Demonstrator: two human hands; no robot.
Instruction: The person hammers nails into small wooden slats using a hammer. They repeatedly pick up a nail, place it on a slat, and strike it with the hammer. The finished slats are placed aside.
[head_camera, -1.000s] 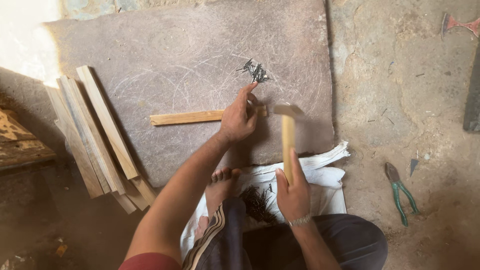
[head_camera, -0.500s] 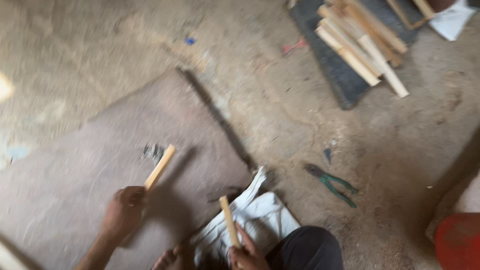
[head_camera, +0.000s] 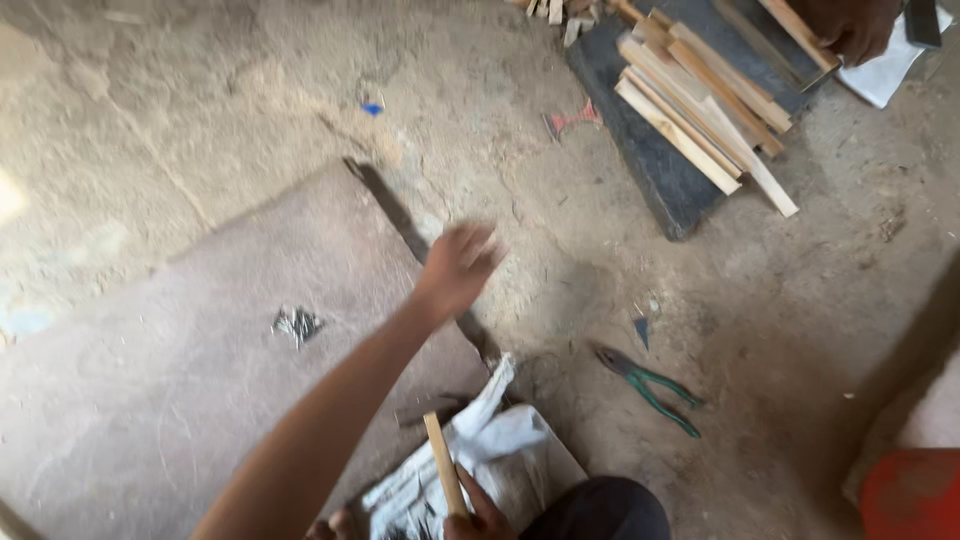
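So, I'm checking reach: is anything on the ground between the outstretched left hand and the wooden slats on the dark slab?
Nothing visible does: only bare dusty ground lies between the left hand and the wooden slats; a small red piece sits just aside.

Green-handled pliers (head_camera: 648, 388) lie on the dirt floor (head_camera: 200, 100), right of the flat board (head_camera: 180, 380). Far beyond the pliers, wooden slats (head_camera: 700, 110) sit stacked on a dark mat (head_camera: 650, 180).

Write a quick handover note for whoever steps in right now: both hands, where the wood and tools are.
Left hand: empty, fingers spread, blurred, reaching out over the edge of the brown board.
Right hand: gripping a wooden handle; its head is hidden.
Small nail pile lies on the board.
Green-handled pliers lie on the dirt floor.
Wooden strips are stacked on the dark mat, where another person's hand works.
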